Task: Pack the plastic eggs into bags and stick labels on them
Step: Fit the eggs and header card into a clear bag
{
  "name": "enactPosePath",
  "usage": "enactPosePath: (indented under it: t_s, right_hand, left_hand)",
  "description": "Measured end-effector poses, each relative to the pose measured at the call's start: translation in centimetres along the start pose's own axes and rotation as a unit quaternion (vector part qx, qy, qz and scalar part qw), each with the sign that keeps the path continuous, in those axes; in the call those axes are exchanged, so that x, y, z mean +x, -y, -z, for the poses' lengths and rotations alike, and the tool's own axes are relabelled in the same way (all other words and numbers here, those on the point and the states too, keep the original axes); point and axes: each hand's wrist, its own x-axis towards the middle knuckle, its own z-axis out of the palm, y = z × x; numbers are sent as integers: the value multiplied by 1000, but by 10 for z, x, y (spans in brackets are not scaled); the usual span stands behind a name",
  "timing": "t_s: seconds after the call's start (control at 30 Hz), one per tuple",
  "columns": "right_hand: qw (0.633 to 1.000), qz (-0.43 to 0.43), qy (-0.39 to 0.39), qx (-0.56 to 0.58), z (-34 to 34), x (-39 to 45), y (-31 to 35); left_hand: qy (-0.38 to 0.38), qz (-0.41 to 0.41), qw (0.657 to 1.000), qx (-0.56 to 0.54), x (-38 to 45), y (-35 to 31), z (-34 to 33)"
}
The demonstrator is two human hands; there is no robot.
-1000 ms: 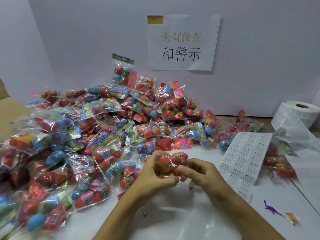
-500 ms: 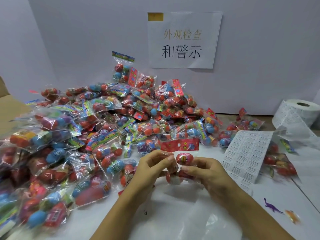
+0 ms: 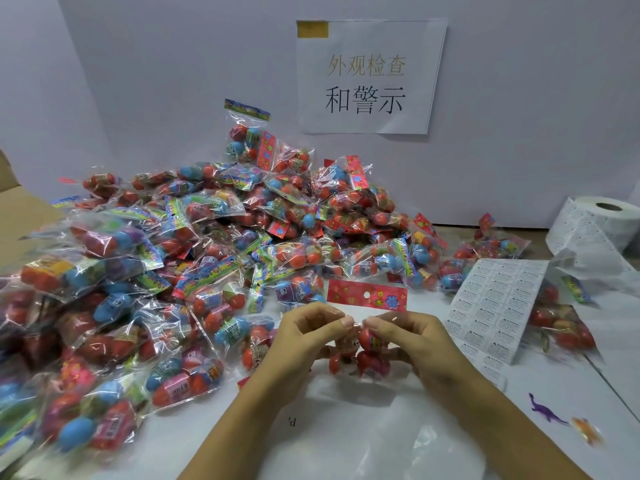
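- Since the earlier frames the red header card (image 3: pixel 367 295) has risen above both hands and now stands upright and level, where before it lay behind the hands near the pile.
- The left hand (image 3: pixel 304 336) and right hand (image 3: pixel 412 337) meet fingertip to fingertip, their fingers pinching the clear top of one bag (image 3: pixel 360 355) just beneath the card.
- The plastic eggs (image 3: pixel 369 339) hang in that bag between and below the hands, red and orange, just above the white bench (image 3: pixel 346 427).
- Left of and behind the hands spreads a big pile of packed bags (image 3: pixel 207 258), holding red, blue and purple eggs.
- Right of the hands a label sheet (image 3: pixel 491 306) leans tilted, partly over another packed bag (image 3: pixel 561 327).
- Farther right, by the wall, stands a label roll (image 3: pixel 602 223), its strip trailing loose.
- Near the bench's right front lie a purple toy dinosaur (image 3: pixel 547 412) and a blurred orange toy (image 3: pixel 587 433).
- A paper sign (image 3: pixel 369 76) with printed characters is fixed to the wall behind the pile.
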Motion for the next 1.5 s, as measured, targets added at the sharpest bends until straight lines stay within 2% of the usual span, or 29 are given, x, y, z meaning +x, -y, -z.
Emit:
enactPosePath:
  t_s: [0.47,0.83,1.0,1.1,1.27,1.5]
  right_hand:
    - [1000,-14,-16,-2,2,1,-1]
    - [999,-14,-37,31,-5,1,0]
    - [996,-15,-57,60,-2,1,0]
    - [995,-21,-62,79,-2,3,1]
    - [997,-10,-56,42,-2,2,2]
    - [997,-17,-66,46,-2,2,1]
  left_hand:
    - [2,27,997,-68,2,0,-3]
    - [-9,26,998,-54,4,0,1]
    - [22,29,999,-23,3,3,1]
    - [26,39,998,-47,3,3,0]
    - [9,57,996,-68,6,3,0]
    - [12,55,997,-57,5,3,-3]
